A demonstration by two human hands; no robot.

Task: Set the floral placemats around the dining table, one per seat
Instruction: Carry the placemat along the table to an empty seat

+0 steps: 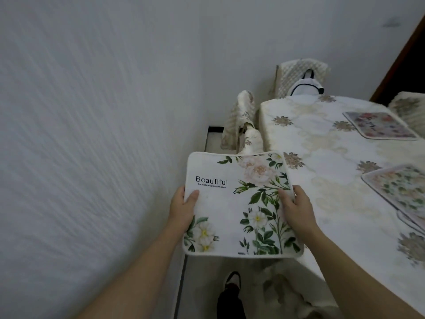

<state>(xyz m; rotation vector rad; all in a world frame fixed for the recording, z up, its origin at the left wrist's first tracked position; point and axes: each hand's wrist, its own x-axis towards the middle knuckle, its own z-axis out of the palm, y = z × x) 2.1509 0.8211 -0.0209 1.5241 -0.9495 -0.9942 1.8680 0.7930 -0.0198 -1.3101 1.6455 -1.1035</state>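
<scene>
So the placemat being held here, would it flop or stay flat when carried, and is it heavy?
The placemat probably holds fairly stiff: gripped only at its side edges by the left hand and right hand, it stays nearly flat. It seems light, since thumbs pinch it loosely. Its fabric-looking face likely resists slipping.

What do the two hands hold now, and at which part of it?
One floral placemat, held flat beside the table. The left hand has its grip on the left edge, the right hand on the right edge.
</scene>
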